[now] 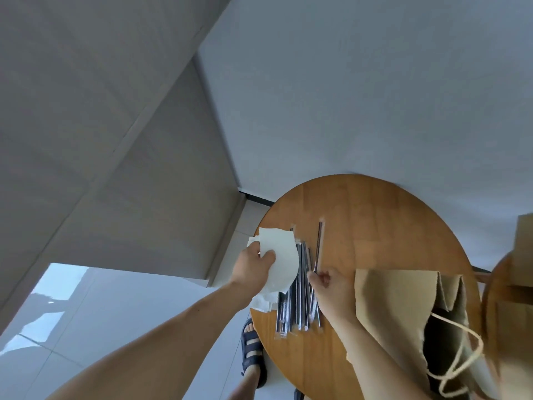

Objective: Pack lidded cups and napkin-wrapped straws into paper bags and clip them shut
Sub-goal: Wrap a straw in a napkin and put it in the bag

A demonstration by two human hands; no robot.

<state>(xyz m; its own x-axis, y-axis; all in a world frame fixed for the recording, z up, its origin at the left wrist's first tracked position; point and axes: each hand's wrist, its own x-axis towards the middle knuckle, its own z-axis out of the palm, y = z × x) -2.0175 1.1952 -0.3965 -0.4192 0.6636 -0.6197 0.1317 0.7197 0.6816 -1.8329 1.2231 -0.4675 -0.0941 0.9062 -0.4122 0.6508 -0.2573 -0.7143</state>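
Your left hand (253, 265) grips a white napkin (281, 255) – thumb on top, the other fingers hidden under the sheet – and holds it just left of the pile of straws (297, 298), its right edge overlapping the pile's far end. More napkins (261, 303) lie in a loose stack at the pile's left, partly under your wrist and at the rim of the round wooden table (375, 220).

Your right hand (331, 287) sits at the pile's right edge, fingers curled and pinching the near end of a single straw (318, 246). That straw points away from you, just right of the pile; you cannot tell whether its far end touches the table. The straws in the pile are dark and each in a clear wrapper, lying roughly parallel.

Right of the pile, beyond your right hand, a brown paper bag (398, 298) lies on its side – mouth open toward you, pale cord handles (461, 356) spilling out. A second brown bag (523, 241) shows at the picture's right edge, farther from the pile. Below the pile's near end, off the table, a foot in a dark sandal (252, 350) stands on the pale tiled floor.
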